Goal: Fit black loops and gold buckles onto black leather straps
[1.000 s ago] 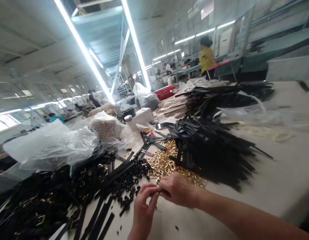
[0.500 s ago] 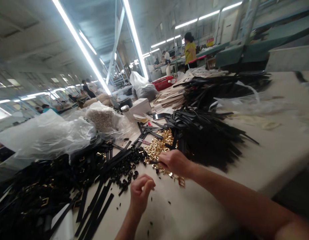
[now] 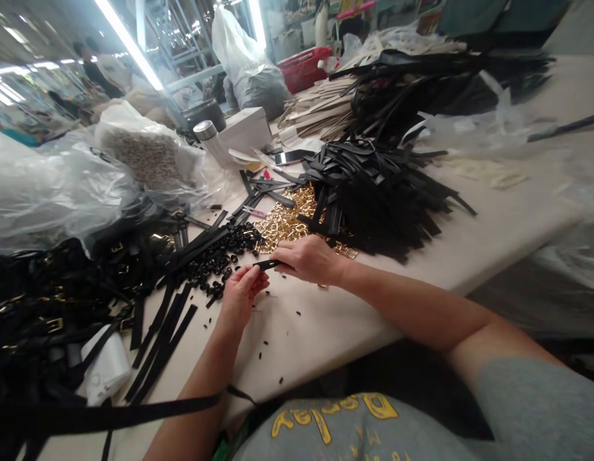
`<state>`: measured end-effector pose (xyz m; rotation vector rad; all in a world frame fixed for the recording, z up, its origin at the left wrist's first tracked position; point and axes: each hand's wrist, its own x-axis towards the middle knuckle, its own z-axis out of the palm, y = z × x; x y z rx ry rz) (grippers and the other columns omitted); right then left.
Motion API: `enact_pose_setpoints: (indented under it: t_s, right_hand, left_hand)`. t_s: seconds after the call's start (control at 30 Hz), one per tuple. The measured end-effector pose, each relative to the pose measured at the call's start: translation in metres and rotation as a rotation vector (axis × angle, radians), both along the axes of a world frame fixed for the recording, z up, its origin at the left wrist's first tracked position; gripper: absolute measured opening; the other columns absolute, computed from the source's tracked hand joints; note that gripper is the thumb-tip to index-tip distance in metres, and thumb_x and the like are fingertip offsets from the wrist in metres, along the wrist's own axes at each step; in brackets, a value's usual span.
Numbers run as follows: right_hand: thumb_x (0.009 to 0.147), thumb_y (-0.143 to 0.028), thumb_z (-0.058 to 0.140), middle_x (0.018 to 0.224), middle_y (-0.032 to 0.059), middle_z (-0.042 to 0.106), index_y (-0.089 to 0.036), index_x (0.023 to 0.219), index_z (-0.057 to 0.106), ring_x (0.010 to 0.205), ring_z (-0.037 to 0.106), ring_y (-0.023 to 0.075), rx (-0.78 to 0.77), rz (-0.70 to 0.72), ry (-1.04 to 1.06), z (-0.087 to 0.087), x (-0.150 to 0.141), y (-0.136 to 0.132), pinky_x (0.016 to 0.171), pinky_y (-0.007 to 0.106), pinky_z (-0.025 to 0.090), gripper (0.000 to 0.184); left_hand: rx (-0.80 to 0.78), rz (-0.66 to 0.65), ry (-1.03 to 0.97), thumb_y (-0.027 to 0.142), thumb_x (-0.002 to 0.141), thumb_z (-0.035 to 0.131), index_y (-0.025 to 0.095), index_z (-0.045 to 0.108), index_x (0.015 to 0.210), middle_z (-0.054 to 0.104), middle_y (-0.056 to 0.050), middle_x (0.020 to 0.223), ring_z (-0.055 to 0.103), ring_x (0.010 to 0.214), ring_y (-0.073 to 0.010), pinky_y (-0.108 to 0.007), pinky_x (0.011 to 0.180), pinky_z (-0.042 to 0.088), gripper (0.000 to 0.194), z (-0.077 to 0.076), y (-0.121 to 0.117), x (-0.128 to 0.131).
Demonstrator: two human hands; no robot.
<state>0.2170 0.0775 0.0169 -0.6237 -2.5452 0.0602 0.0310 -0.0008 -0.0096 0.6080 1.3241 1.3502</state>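
A short black strap (image 3: 267, 264) with a slot in it stretches between my two hands, just above the table. My left hand (image 3: 243, 285) pinches its left end between thumb and fingers. My right hand (image 3: 309, 257) is closed on the other end, and its fingers cover that part. Right behind the hands lies a heap of gold buckles (image 3: 290, 218). A pile of small black loops (image 3: 220, 256) sits to the left of it. Behind my right hand, a thick bundle of black straps (image 3: 378, 198) spreads over the table.
Black straps with gold buckles (image 3: 57, 314) cover the left side, with a white roll (image 3: 107, 365) among them. A clear bag (image 3: 143, 153), a metal-lidded bottle (image 3: 210, 137), a white box (image 3: 246, 131) and a red basket (image 3: 304, 69) stand farther back. A long dark strap (image 3: 134, 413) crosses the lower left.
My hands have come together, and my left hand now grips the strap that my right hand held. The view has tilted down, showing the grey shirt and table edge.
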Motion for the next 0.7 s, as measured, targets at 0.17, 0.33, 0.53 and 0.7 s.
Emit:
enact_pose_setpoints:
  t_s: [0.17,0.33,0.53,0.7]
  right_hand:
    - [0.099,-0.038,0.047,0.083,0.0016,0.064,-0.017,0.097,0.065,0.068,0.055,0.0109,0.011,0.051,0.106,-0.007,-0.005,-0.005,0.056,0.026,0.028,0.028]
    - [0.100,-0.039,0.044,0.079,0.0008,0.063,-0.017,0.090,0.065,0.065,0.053,0.0096,-0.011,0.082,0.177,-0.009,-0.006,-0.006,0.057,0.025,0.029,0.032]
    - [0.100,-0.030,0.043,0.071,-0.0004,0.057,-0.018,0.078,0.062,0.064,0.048,0.0094,0.043,0.066,0.116,0.002,0.000,-0.007,0.056,0.027,0.024,0.032]
    - [0.100,-0.020,0.038,0.068,0.0008,0.052,-0.018,0.074,0.056,0.066,0.046,0.0110,0.124,-0.051,0.043,0.012,0.009,-0.004,0.058,0.028,0.024,0.032]
  left_hand:
    - [0.039,-0.049,-0.021,0.040,0.059,0.084,0.013,0.064,0.074,0.065,-0.002,0.065,0.059,0.055,-0.0095,-0.021,0.058,0.051,0.037,0.000,-0.004,0.005]
    - [0.121,-0.098,-0.010,0.040,0.066,0.081,0.014,0.065,0.074,0.064,-0.001,0.064,0.057,0.055,-0.0086,-0.020,0.057,0.050,0.031,0.002,-0.009,0.007]
    - [0.151,-0.098,0.092,0.046,0.068,0.078,0.013,0.068,0.077,0.065,-0.002,0.066,0.058,0.054,-0.0097,-0.022,0.057,0.051,0.036,0.007,-0.006,-0.003]
    - [0.240,0.245,0.286,0.045,0.065,0.077,0.014,0.068,0.080,0.065,-0.002,0.069,0.061,0.060,-0.0107,-0.021,0.060,0.052,0.036,0.017,0.005,-0.051]
